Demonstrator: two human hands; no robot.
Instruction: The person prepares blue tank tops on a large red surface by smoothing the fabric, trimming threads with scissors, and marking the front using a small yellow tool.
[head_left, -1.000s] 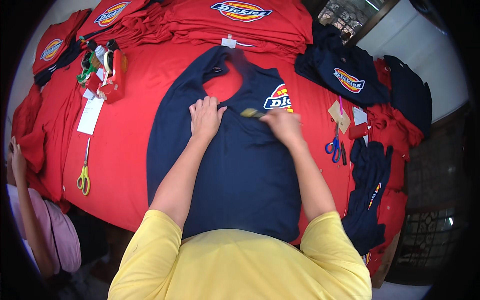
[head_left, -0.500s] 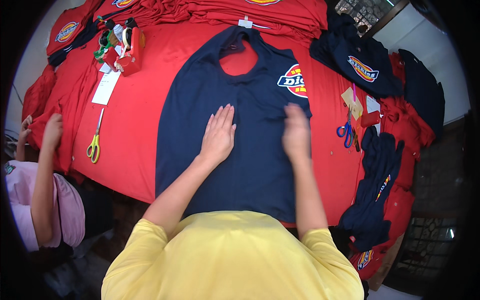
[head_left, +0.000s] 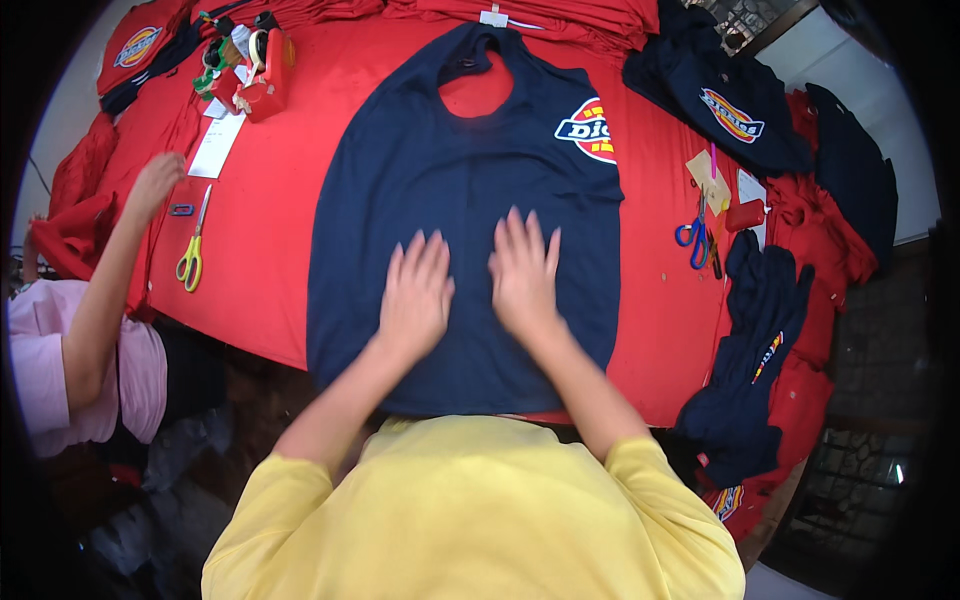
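A navy blue shirt (head_left: 400, 200) lies spread on the red-covered table, its neck opening away from me and a colourful printed emblem at its upper right. My left hand (head_left: 417, 295) rests flat on the lower middle of the cloth, fingers stretched out. Beside it, a short gap to the right, my right hand (head_left: 523, 280) also lies palm down with spread fingers. Neither hand holds anything. Soft creases run across the fabric above my fingertips. The shirt's near hem reaches the table edge in front of my body.
Yellow-handled scissors (head_left: 191, 255) and a red box of tape and spools (head_left: 262, 85) lie left. Blue-handled scissors (head_left: 692, 235) and a crumpled navy garment (head_left: 755, 340) are right. Folded red garments (head_left: 560, 25) line the back. A co-worker's arm (head_left: 110, 270) reaches in at the left.
My right hand has moved left and nearer, from the shirt's right side to beside my left hand. My left hand has slid slightly nearer. The co-worker's hand has moved right, off the red cloth.
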